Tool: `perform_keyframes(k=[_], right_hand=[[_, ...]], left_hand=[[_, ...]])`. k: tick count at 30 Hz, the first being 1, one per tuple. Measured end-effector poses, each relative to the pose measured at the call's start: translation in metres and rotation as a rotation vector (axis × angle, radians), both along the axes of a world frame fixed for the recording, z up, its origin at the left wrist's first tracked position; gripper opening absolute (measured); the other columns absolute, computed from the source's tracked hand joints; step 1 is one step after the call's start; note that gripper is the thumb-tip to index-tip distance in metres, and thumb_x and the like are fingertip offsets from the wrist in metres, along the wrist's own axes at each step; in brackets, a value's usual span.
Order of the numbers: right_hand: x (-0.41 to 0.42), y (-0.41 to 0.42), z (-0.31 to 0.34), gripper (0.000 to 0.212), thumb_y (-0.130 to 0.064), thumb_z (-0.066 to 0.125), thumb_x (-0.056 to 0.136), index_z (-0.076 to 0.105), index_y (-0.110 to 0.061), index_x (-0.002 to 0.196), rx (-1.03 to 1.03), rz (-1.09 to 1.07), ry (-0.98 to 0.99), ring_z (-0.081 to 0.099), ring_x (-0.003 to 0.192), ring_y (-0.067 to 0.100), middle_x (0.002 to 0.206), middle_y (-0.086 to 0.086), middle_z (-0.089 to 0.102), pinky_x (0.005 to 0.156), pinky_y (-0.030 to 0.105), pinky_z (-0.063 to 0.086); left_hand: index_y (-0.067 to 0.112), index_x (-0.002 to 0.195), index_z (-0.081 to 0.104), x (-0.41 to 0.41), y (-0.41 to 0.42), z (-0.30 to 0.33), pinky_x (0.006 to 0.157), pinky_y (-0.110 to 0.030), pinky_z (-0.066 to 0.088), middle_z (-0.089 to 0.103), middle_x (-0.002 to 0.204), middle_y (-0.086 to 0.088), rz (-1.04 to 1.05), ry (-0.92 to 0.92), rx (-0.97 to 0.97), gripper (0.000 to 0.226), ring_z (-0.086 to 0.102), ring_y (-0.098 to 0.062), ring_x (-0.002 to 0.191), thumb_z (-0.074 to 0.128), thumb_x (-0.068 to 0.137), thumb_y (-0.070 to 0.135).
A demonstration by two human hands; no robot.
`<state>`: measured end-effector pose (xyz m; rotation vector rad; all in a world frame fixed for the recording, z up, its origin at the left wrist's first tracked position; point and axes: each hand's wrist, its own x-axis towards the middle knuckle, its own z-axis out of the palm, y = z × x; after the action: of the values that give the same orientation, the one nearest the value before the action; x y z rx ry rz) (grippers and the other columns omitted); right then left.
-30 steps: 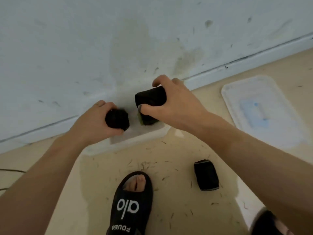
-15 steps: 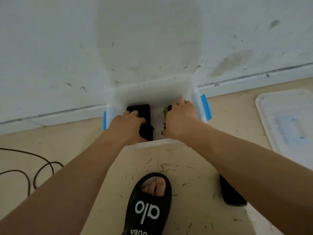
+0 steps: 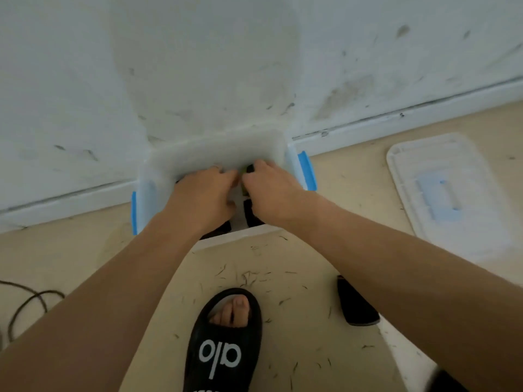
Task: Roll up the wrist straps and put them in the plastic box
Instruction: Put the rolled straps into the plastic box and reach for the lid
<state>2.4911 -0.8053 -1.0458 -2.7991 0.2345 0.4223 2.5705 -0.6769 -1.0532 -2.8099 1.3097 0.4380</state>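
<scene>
1. Since the frame half a second ago, both hands have moved deeper into the plastic box (image 3: 158, 176) and closer together; the rolled straps are now mostly covered.
2. A dark cable (image 3: 25, 304) lies on the floor (image 3: 85, 250) at far left.
3. Left hand (image 3: 203, 196): inside the box, fingers curled downward over a black wrist strap (image 3: 216, 230); whether they clamp it cannot be told.
4. Right hand (image 3: 271, 190): inside the box, fingers curled over a second wrist strap (image 3: 250, 215), black with a green edge; grip cannot be told.
5. Black slipper (image 3: 223, 343), bottom centre, marked "alo" in white.
6. A third rolled strap (image 3: 356, 306) lies on the floor, partly behind the right forearm.
7. The box lid (image 3: 441, 193) lies on the floor at right.
</scene>
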Motion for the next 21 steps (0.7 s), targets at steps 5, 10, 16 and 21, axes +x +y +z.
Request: perform_keyframes(k=[5, 10, 16, 21], right_hand=[[-0.086, -0.104, 0.031, 0.029, 0.004, 0.051, 0.089, 0.066, -0.007, 0.112, 0.08, -0.379, -0.418, 0.057, 0.099, 0.031, 0.111, 0.012, 0.059, 0.076, 0.042, 0.049], [-0.218, -0.213, -0.003, 0.043, -0.009, 0.055, 0.096, 0.057, -0.015, 0.138, 0.072, -0.848, 0.176, 0.056, 0.121, 0.033, 0.138, 0.015, 0.053, 0.089, 0.033, 0.043], [-0.368, -0.248, -0.021, 0.054, -0.017, 0.057, 0.094, 0.045, -0.018, 0.147, -0.051, -1.188, 0.349, 0.048, 0.128, 0.037, 0.139, 0.015, 0.048, 0.103, 0.047, 0.045], [-0.434, -0.257, -0.033, 0.086, -0.045, 0.068, 0.092, 0.023, -0.021, 0.161, 0.178, -1.45, 0.376, 0.042, 0.139, 0.042, 0.153, 0.02, 0.037, 0.106, 0.049, 0.042]], left_hand=[[0.018, 0.108, 0.058, -0.061, -0.062, 0.029, 0.057, -0.033, 0.04, 0.053, 0.094, 0.001, -0.178, 0.003, -0.286, 0.02, 0.055, -0.025, 0.077, 0.063, 0.09, 0.023], [0.019, 0.126, 0.054, -0.154, -0.148, 0.022, 0.074, -0.039, 0.05, 0.056, 0.114, 0.0, -0.508, 0.139, -0.26, 0.03, 0.059, -0.024, 0.096, 0.055, 0.097, 0.029], [0.016, 0.136, 0.046, -0.269, -0.21, -0.017, 0.079, -0.036, 0.045, 0.052, 0.119, -0.003, -0.794, 0.246, -0.037, 0.042, 0.055, -0.025, 0.104, 0.056, 0.098, 0.031], [0.013, 0.139, 0.041, -0.347, -0.229, -0.043, 0.083, -0.038, 0.048, 0.05, 0.124, -0.005, -0.887, 0.344, -0.026, 0.065, 0.053, -0.026, 0.11, 0.068, 0.088, 0.044]])
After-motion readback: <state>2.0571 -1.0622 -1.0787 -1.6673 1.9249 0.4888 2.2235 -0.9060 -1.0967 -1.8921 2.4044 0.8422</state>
